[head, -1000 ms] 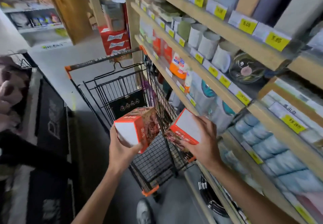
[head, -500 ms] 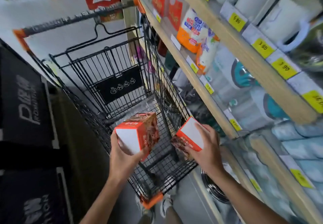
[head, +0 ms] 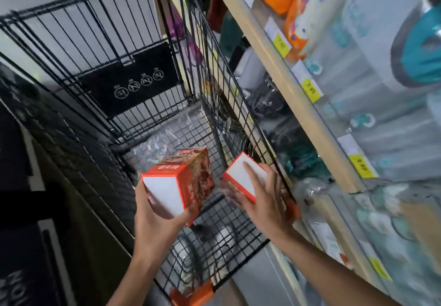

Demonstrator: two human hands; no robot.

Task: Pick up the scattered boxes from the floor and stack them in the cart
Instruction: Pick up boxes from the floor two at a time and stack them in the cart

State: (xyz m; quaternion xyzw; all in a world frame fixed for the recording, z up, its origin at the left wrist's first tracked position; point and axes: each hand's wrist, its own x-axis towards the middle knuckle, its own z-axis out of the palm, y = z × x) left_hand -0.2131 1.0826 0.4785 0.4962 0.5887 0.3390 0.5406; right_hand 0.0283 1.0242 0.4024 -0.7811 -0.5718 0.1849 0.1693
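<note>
Both hands are occupied over the black wire cart [head: 133,50], each carrying one of the boxes; the left hand [head: 155,219] cups the larger box [head: 177,181] from beneath, thumb and fingers wrapped around its lower corner, white face turned towards the camera and printed red face angled away; the right hand [head: 265,200] clasps the smaller box [head: 241,176] from the side, fingers spread across its white panel, close against the cart's right-hand mesh wall; the two boxes sit near one another but apart, both held above the basket floor, where a crinkled clear plastic sheet [head: 167,136] lies; to the right runs a wooden shelf [head: 281,74] with yellow price tags and packaged goods. These look like light cardboard cartons, stiff enough at the edges and corners but likely to dent if squeezed across a broad face; the glossy print may be a little slippery, so a hold spanning two opposite edges, or support from underneath, seems safest; flat faces should let them stack squarely, though the plastic below could make the first layer slide.
</note>
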